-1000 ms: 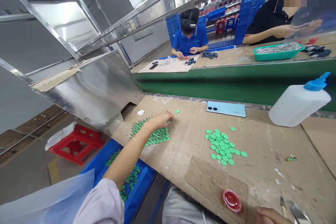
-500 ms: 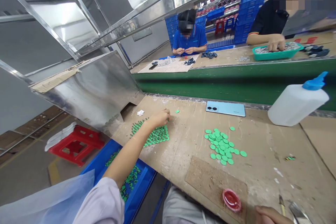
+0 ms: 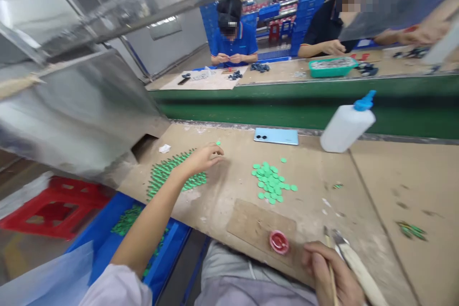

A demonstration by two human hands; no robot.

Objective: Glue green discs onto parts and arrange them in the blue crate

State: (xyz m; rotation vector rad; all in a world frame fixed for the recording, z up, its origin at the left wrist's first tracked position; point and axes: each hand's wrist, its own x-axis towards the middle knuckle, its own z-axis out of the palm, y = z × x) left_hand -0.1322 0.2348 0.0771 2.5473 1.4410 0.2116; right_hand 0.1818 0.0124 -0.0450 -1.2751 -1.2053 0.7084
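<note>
My left hand point(image 3: 207, 158) hovers over the right edge of rows of green discs with small pieces standing on them point(image 3: 165, 172). Its fingers are apart with nothing between them. A lone green disc point(image 3: 218, 143) lies just beyond the fingertips. At the lower right my right hand point(image 3: 333, 270) is closed around a thin brush point(image 3: 330, 260), its dark tip pointing away from me. Beside this hand lies a flat metal tool with a pale handle point(image 3: 362, 267). A small round dish of red liquid point(image 3: 278, 242) stands to the left, on a brown board point(image 3: 247, 222).
Loose green discs point(image 3: 270, 181) are heaped mid-table. A light blue phone point(image 3: 276, 136) and a white bottle with a blue spout point(image 3: 346, 129) stand along the back edge. A blue bin point(image 3: 175, 244) sits below left. Co-workers sit across the green barrier point(image 3: 251, 105).
My left hand has lifted slightly and its fingers have spread. My right hand has come further into view and taken hold of the brush. The view has swung right.
</note>
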